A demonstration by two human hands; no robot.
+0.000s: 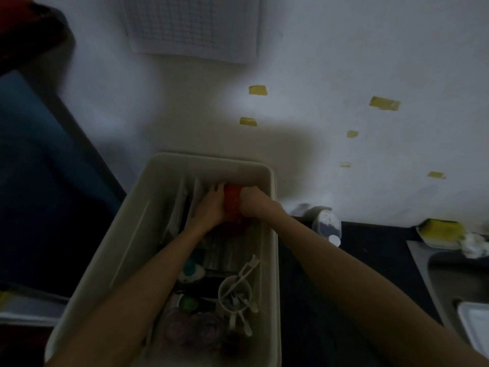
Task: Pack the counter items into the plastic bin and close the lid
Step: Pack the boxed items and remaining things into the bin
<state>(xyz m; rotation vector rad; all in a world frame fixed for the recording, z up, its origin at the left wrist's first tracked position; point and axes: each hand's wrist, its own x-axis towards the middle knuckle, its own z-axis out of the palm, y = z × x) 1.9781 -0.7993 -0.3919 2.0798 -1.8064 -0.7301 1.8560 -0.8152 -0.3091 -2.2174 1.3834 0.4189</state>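
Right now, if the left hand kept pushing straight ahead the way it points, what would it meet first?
Probably the bin's far wall. The left hand points that way, beside the red object; depth is unclear.

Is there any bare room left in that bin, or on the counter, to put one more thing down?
The bin looks bare along its left wall, beside the upright flat pieces. Its far end is taken by both hands on the red item; the near end is crowded around the cup. The dark counter shows room between jar and sponge.

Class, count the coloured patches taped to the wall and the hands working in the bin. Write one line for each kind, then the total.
Yellow tape pieces on the wall: 6
Hands in the plastic bin, left hand and right hand, both on the red item: 2
Total: 8
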